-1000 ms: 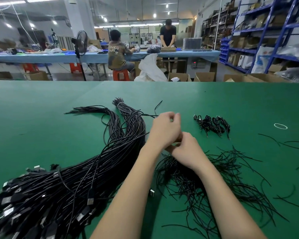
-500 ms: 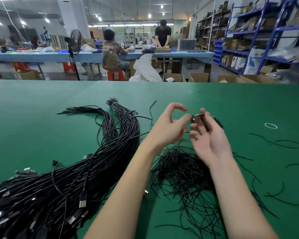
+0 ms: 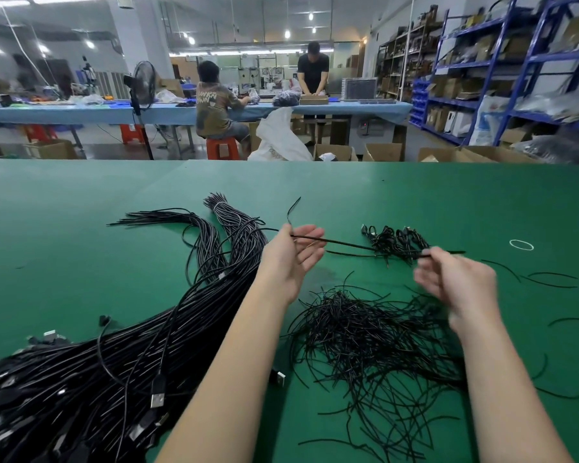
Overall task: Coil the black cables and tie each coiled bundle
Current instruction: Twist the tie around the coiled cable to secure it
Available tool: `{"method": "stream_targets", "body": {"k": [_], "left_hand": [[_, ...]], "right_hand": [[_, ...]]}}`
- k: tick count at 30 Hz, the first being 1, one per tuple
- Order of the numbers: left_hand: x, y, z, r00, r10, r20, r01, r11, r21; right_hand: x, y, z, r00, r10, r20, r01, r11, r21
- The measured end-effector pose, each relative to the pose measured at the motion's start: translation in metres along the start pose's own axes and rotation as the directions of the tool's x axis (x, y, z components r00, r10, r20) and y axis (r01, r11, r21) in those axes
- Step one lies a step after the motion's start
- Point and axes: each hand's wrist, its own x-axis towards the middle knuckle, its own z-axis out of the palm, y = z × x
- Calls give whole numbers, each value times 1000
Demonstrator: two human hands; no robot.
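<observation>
Nearest, at seven o'clock, the big heap of black cables (image 3: 91,379) spills off the bottom edge of the view, plugs showing; its near end is cut off. At five o'clock lies a loose tangle of thin black ties (image 3: 375,342) on the green table (image 3: 81,248).

Above these, near the middle, the left hand (image 3: 291,259) is mostly open, palm up, with one thin tie (image 3: 341,243) pinched at its fingertips. The right hand (image 3: 455,282), at two o'clock, is blurred; it seems to nip the other end of that tie, but I cannot tell its grip for sure.

Just past the tie sits a small pile of coiled bundles (image 3: 395,242). A white band (image 3: 521,244) lies well apart at three o'clock.

The step looks like readying a tie. To do it well, keep it taut and straight between both hands, then wrap it round the middle of a coil and twist firmly.

Far off, at twelve o'clock, other workers' hands are too small to read.
</observation>
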Motion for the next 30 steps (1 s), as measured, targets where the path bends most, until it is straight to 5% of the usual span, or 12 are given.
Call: {"method": "stream_targets", "body": {"k": [2, 3, 6, 8, 10, 14, 18, 26, 30], "left_hand": [[-3, -4, 3, 999, 21, 45, -29, 984, 174], [-4, -6, 6, 995, 19, 96, -48, 952, 303], [-10, -15, 18, 963, -39, 266, -123, 816, 565], [-11, -23, 26, 945, -64, 321, -165, 755, 635], [-12, -28, 29, 936, -59, 347, -196, 732, 653], [-9, -25, 24, 960, -15, 280, -91, 928, 361], [-4, -22, 23, 944, 84, 320, -132, 983, 129], [-15, -15, 27, 854, 97, 510, -54, 994, -98], [-24, 0, 15, 716, -97, 692, 8, 991, 130]], "right_hand": [[0, 10, -3, 975, -192, -111, 101, 830, -548], [-1, 13, -2, 943, -305, -133, 141, 728, -671], [-3, 7, 10, 834, -551, 15, 414, 607, -678], [-7, -2, 24, 846, -426, 320, 532, 714, -455], [-15, -3, 36, 757, -249, 604, 468, 852, -236], [-11, 0, 31, 671, -235, 703, 443, 888, -126], [-11, 0, 18, 569, -63, 820, 341, 925, -166], [-15, 2, 22, 656, 126, 744, 433, 745, -508], [-5, -17, 23, 688, 147, 711, 588, 460, -665]]}}
